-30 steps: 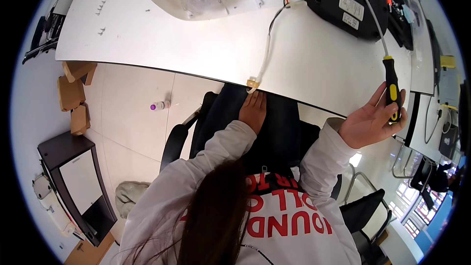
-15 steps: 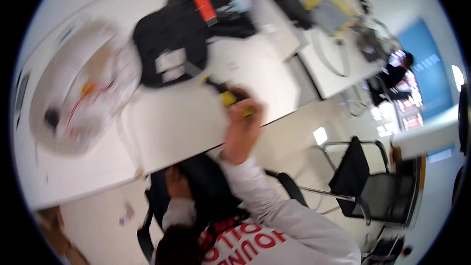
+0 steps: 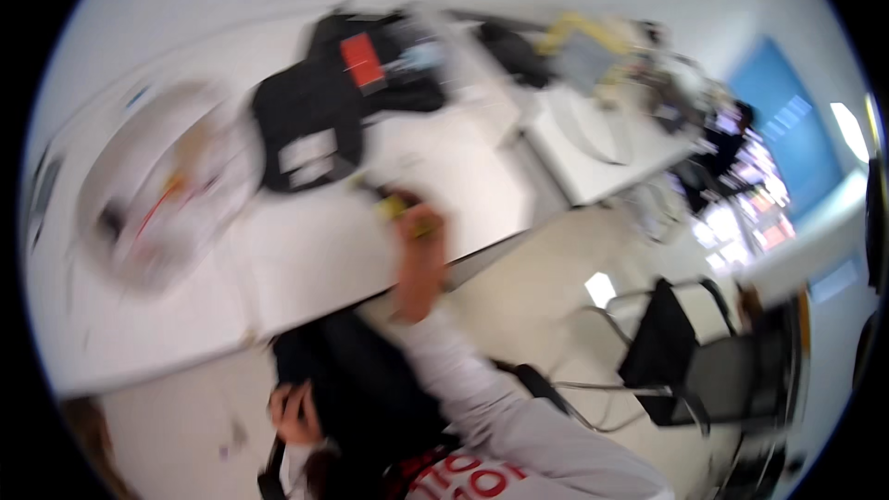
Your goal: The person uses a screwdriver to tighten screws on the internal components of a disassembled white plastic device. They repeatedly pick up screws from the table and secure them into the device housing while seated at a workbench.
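Screwdriver (image 3: 394, 204), yellow-black handle, blurred, right hand (image 3: 421, 227)

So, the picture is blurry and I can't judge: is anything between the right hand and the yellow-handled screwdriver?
Nothing visible. The right hand already meets the screwdriver at its yellow handle, over the white table. Blur hides the grip itself.

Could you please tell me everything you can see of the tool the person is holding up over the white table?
The tool is badly blurred by motion. What shows is a short piece with a yellow and black handle, sticking out to the upper left of the right hand, which is closed around it. It looks like a screwdriver handle, plastic or rubber, though its shaft and tip cannot be made out. It lies over the white table, just below the black bag. Whether it touches the tabletop cannot be told.
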`<state>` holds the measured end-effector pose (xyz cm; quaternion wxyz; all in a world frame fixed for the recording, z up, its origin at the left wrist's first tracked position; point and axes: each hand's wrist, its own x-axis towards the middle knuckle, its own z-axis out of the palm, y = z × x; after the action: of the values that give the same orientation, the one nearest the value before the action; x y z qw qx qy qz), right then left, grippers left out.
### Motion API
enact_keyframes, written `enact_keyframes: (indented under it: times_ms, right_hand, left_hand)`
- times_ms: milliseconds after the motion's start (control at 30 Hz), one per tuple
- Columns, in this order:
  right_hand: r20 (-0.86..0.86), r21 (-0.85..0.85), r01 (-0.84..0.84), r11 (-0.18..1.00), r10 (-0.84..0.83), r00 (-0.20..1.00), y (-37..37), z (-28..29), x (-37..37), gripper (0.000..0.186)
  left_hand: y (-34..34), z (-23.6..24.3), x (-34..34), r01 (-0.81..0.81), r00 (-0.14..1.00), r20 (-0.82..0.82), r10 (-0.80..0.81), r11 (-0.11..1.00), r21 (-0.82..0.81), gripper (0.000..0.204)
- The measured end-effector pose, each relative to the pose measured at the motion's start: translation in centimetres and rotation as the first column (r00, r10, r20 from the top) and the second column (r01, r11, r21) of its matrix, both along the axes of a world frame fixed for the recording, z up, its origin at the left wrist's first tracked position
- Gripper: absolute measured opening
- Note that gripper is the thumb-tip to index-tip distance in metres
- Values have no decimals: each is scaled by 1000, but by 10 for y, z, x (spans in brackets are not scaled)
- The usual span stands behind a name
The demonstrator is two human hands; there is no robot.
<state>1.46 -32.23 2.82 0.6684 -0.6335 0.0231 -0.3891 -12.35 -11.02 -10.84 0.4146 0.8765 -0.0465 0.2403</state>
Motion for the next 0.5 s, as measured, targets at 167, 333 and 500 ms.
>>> enact_keyframes:
  times_ms: [167, 333, 500]
  right_hand:
    - [40, -164, 196, 967, -193, 980, -18, -28, 7, 26]
    - [199, 1, -28, 1000, 27, 980, 13, -12, -18, 17]
    - [166, -19, -73, 997, 75, 983, 4, -17, -3, 14]
  left_hand:
    - [43, 89, 7, -202, 911, 357, 206, 978, -47, 24]
    - [115, 119, 4, -432, 812, 284, 510, 852, -294, 11]
    - [153, 137, 60, -493, 798, 259, 545, 836, -239, 11]
